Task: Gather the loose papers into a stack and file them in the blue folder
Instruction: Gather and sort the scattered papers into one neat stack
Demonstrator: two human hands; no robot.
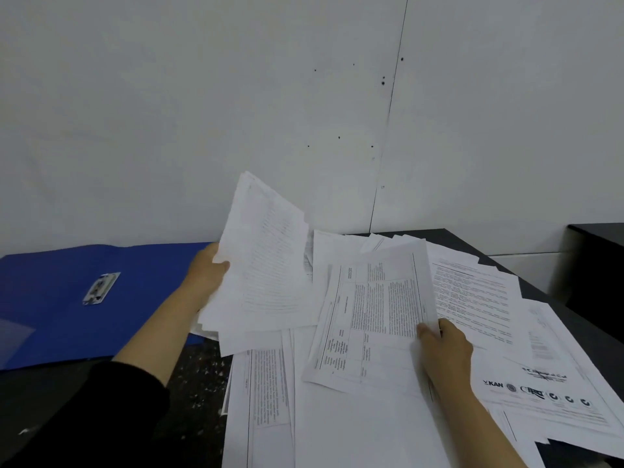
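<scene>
1. Gathering is under way: the left hand (206,275) grips a partial stack of white printed sheets (263,265), raised and tilted just right of the open flat blue plastic folder (67,298).
2. The right hand (442,346) pinches one white sheet printed with a table (371,315), further right of the folder.
3. Many loose white papers (489,298) lie spread and overlapping on the dark speckled tabletop (199,369), right of the folder.
4. The folder's metal clip (101,288) holds nothing; filing seems not yet begun, so most work remains.
</scene>
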